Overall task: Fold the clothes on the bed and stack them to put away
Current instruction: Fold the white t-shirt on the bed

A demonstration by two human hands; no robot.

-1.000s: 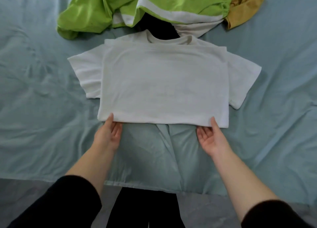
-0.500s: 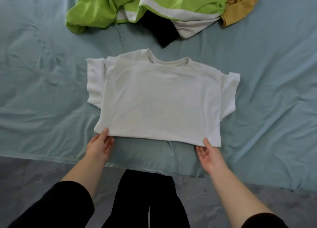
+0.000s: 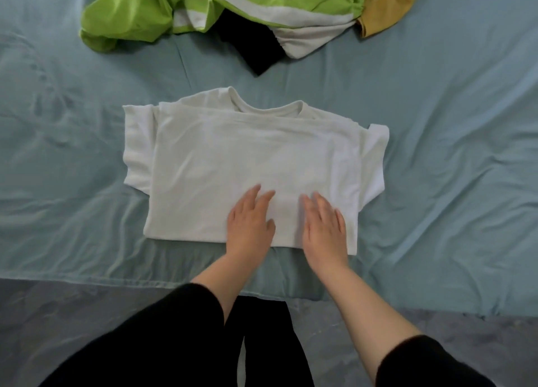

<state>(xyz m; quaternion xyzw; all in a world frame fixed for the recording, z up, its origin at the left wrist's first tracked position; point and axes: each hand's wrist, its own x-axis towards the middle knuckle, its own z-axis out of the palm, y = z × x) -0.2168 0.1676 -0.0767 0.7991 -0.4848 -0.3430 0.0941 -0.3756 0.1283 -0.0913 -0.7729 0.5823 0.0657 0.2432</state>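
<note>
A white T-shirt [image 3: 250, 153] lies folded in half on the teal bed sheet [image 3: 451, 168], collar away from me and both sleeves tucked partly under at the sides. My left hand [image 3: 250, 223] rests flat on the shirt's near half, fingers straight and spread. Beside it my right hand [image 3: 324, 229] also lies flat on the cloth, palm down, close to the near right corner. Neither hand grips anything.
A heap of unfolded clothes lies at the far edge: a lime-green garment with a white stripe [image 3: 180, 5], a black piece [image 3: 256, 48], a white piece [image 3: 308, 40] and a mustard-yellow one [image 3: 387, 10]. The bed's near edge [image 3: 87, 279] meets a grey floor [image 3: 58, 322].
Both hands let go of the shirt's near corners and moved inward onto its top, now lying flat. Before that the shirt was dragged toward me, away from the heap, and its sleeves bunched in.
</note>
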